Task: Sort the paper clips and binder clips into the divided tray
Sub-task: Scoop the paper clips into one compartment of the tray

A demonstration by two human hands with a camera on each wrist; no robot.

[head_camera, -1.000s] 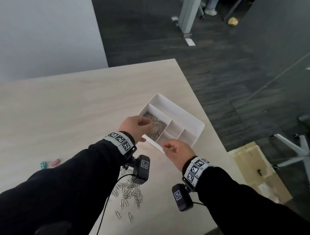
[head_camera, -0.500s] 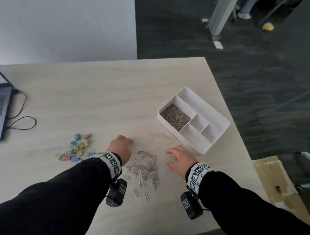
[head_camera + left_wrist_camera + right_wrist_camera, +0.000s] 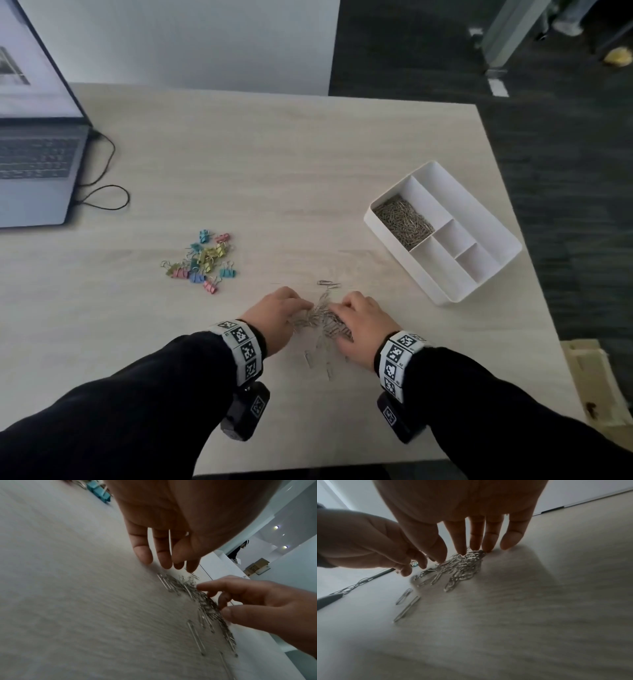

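A heap of silver paper clips (image 3: 320, 317) lies near the table's front edge, between my two hands. My left hand (image 3: 277, 315) touches its left side with fingers (image 3: 161, 553) reaching down to the table. My right hand (image 3: 359, 318) presses on the right side, its straight fingers (image 3: 479, 534) on top of the paper clip heap (image 3: 458, 568). Neither hand has lifted a clip. The white divided tray (image 3: 486, 214) stands at the right, with paper clips (image 3: 404, 221) filling its large compartment. Coloured binder clips (image 3: 202, 260) lie heaped to the left.
An open laptop (image 3: 34, 171) with a black cable (image 3: 102, 192) sits at the far left. A couple of stray paper clips (image 3: 329, 283) lie just beyond the heap, and others (image 3: 406, 596) nearer me. The table's right edge runs close behind the tray.
Both hands left the tray and came back and down to the table. From either side of the scattered paper clips they moved inward, pushing the clips into a tighter heap.
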